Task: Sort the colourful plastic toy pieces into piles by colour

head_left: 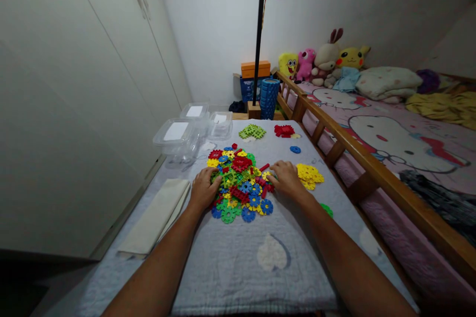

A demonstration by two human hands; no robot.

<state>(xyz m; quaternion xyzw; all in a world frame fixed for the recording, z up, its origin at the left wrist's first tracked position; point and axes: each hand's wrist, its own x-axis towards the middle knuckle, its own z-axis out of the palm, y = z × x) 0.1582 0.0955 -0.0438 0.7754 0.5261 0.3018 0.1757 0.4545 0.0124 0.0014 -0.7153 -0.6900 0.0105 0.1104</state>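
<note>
My left hand (204, 188) curls loosely against the left side of the mixed pile of toy pieces (241, 178), my right hand (287, 178) against its right; I cannot tell whether either has hold of a piece. Just right of my right hand lie yellow pieces (309, 176); ahead, a blue disc (295, 149), then red pieces (284, 131) and lime pieces (253, 132). My right forearm partly hides a green piece (326, 209). Left of my left hand lies folded cloth (156, 218), with clear containers (181, 147) beyond it. Right of my right arm runs a wooden rail (349, 151).
</note>
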